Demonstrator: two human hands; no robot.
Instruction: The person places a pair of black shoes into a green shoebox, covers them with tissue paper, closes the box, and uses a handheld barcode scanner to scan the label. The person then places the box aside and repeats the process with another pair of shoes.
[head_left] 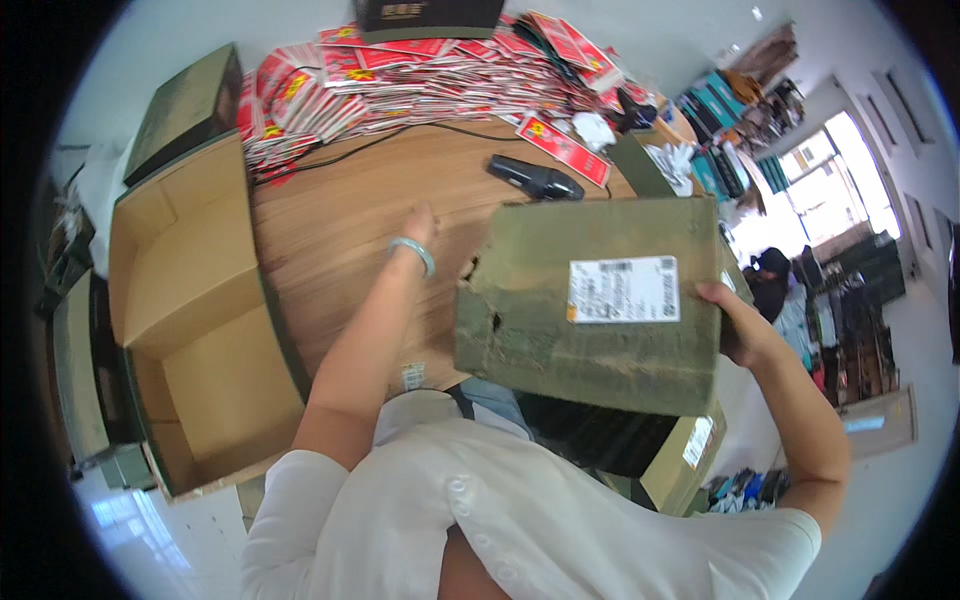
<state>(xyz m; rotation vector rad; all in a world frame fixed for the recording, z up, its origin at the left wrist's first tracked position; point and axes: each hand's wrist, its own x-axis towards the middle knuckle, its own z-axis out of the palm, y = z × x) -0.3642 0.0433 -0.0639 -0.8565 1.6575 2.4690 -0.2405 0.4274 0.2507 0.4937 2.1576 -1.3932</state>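
A worn olive-green cardboard box [520, 235] with a torn left side and a white shipping label [623, 290] is held up in front of me. My right hand [738, 328] grips its right edge, thumb on the labelled face and the other fingers hidden behind. My left hand [424, 222], with a pale bangle at the wrist, is over the wooden table [330, 215], left of the box and apart from it. Its fingers are foreshortened and do not show clearly. Beyond the box lies a black handheld scanner [535, 178] on the table.
An open, bare cardboard box [215, 370] stands at the left, with closed dark boxes [185, 110] around it. Red-and-white printed packets [430, 85] are heaped along the far edge, a black cable [365, 145] before them. More boxes [690, 460] sit low right; another person [768, 285] is at the far right.
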